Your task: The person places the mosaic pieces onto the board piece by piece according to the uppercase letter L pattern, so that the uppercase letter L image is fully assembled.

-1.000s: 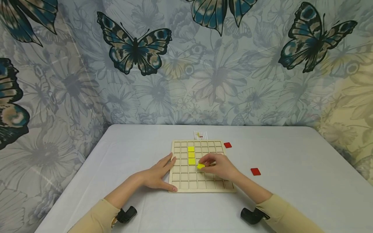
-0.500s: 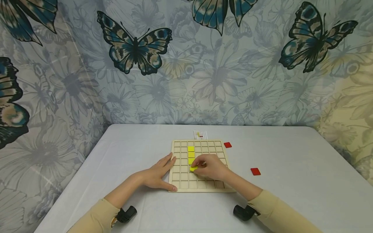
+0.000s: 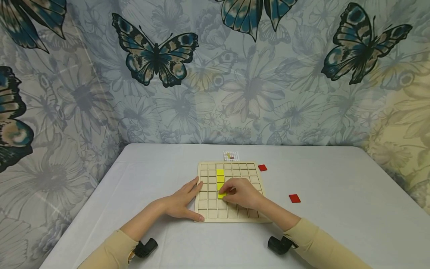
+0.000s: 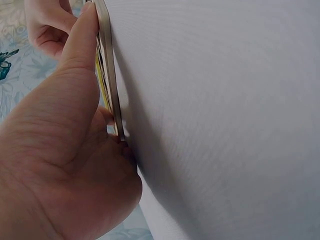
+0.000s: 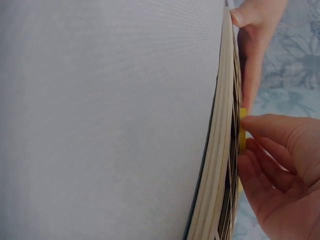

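A light wooden grid board (image 3: 208,214) lies flat on the white table. My right hand (image 3: 244,193) is over its middle, thumb and fingertips pinching a yellow square tile (image 3: 220,195). That tile sits in the same column as several yellow tiles (image 3: 220,178), just below them. In the right wrist view the pinched tile (image 5: 243,131) stands slightly proud of the board's surface. With fingers spread and straight, my left hand (image 3: 181,201) rests along the board's left edge, its thumb on the near left corner. My right hand hides some cells.
Two red square tiles lie on the table right of the board, one tile (image 3: 262,167) by the far corner, the other tile (image 3: 294,198) nearer. Behind the board lies a small pattern card (image 3: 231,156). A butterfly-printed wall covering (image 3: 250,93) rises behind the table (image 3: 161,160).
My right hand has moved left with the yellow tile, from the neighbouring column to below the yellow column, and the tile has gone from tilted to nearly flat. The left hand stays put.
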Demonstrator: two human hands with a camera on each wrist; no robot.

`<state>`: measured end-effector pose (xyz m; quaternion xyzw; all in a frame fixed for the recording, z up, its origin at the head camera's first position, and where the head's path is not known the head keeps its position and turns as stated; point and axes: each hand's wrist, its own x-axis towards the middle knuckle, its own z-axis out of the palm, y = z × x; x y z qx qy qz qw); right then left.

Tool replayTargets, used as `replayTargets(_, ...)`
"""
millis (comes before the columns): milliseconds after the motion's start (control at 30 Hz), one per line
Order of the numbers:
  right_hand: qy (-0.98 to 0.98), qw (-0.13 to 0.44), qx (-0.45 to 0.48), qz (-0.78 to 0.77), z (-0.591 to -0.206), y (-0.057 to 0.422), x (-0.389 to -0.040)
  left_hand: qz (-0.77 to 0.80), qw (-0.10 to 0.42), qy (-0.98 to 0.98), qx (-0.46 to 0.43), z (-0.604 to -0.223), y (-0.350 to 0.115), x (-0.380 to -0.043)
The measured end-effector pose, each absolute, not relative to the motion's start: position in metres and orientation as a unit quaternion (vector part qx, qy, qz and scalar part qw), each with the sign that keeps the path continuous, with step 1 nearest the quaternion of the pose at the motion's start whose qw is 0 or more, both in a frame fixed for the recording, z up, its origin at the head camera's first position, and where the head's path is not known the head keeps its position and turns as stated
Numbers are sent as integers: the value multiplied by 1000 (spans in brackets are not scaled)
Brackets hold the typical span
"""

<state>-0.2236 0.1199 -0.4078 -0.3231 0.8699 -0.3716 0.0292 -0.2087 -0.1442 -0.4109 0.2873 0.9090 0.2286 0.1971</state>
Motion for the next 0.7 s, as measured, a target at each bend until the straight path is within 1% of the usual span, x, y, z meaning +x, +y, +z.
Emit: replayTargets(700,865,39,-313,-389,-408,119,-223,229,200,910,283,-412,-146,-209)
